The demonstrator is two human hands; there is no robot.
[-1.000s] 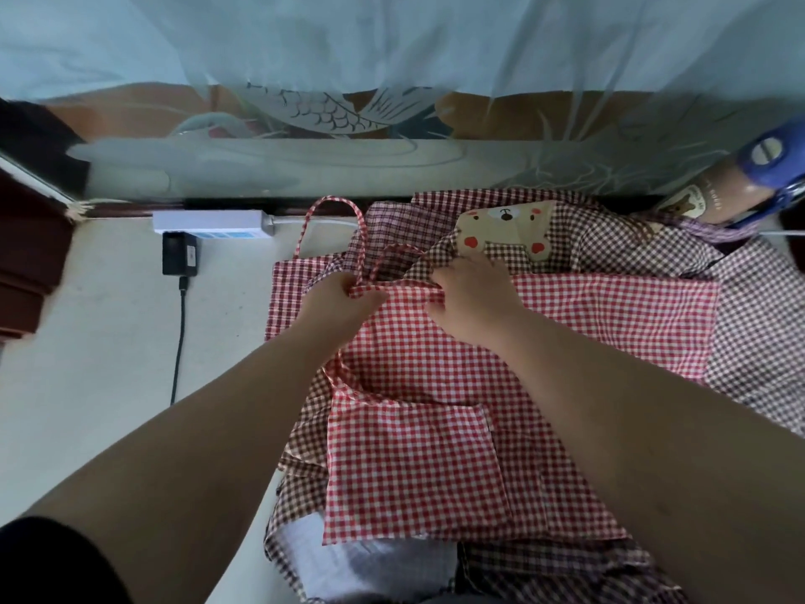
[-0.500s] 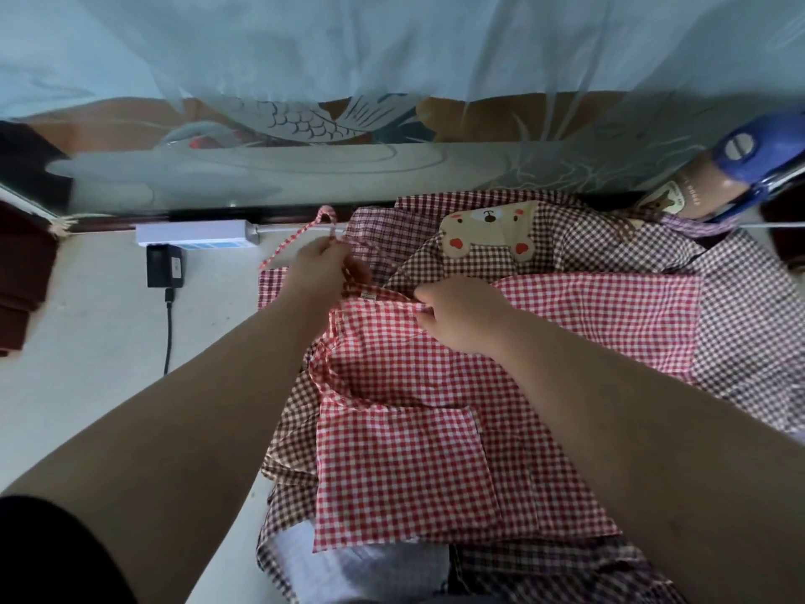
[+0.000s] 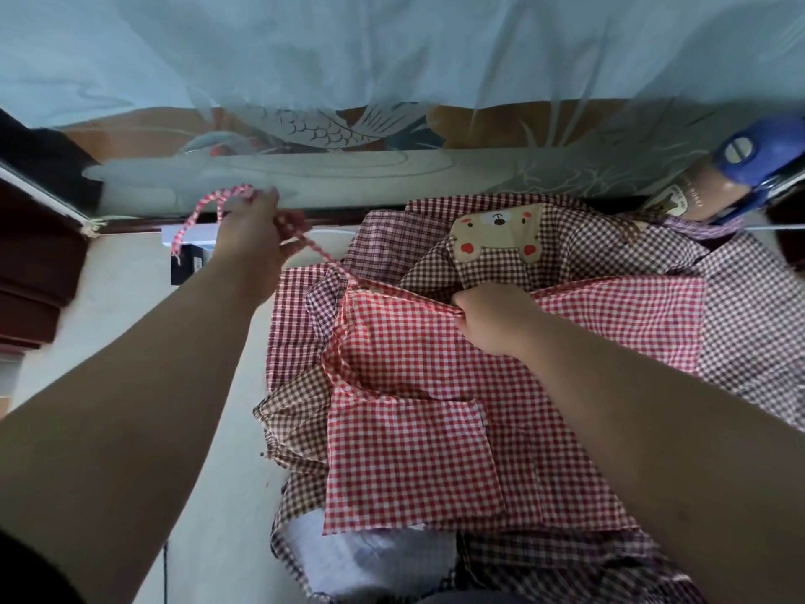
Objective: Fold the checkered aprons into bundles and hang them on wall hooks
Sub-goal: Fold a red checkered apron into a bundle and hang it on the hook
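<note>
pulling the strap [image 3: 196, 215] up and out to the side with the left hand [image 3: 248, 241], clamped tight round it, likely to draw the tie clear of the cloth before any folding. pinning the top edge of the red apron [image 3: 414, 407] with the right hand [image 3: 492, 320], clenched on a bunch of hem, seemingly as an anchor against that pull. keeping that apron spread mostly flat, pocket up, on top of a heap of other checked aprons [image 3: 749, 324] in brown and purple, among them one with a bear patch [image 3: 496, 237]. not yet a bundle, by the look of it, and no hooks anywhere in view. underneath, a pale surface [image 3: 130, 333], with a white power strip [image 3: 191, 233] and a black plug [image 3: 187, 272] at the far edge. beyond that, a frosted glass panel [image 3: 305, 137] etched with a fish, under a thin blue curtain [image 3: 392, 58]. off at the far right, a brown bottle [image 3: 697, 198] with a blue cap.
</note>
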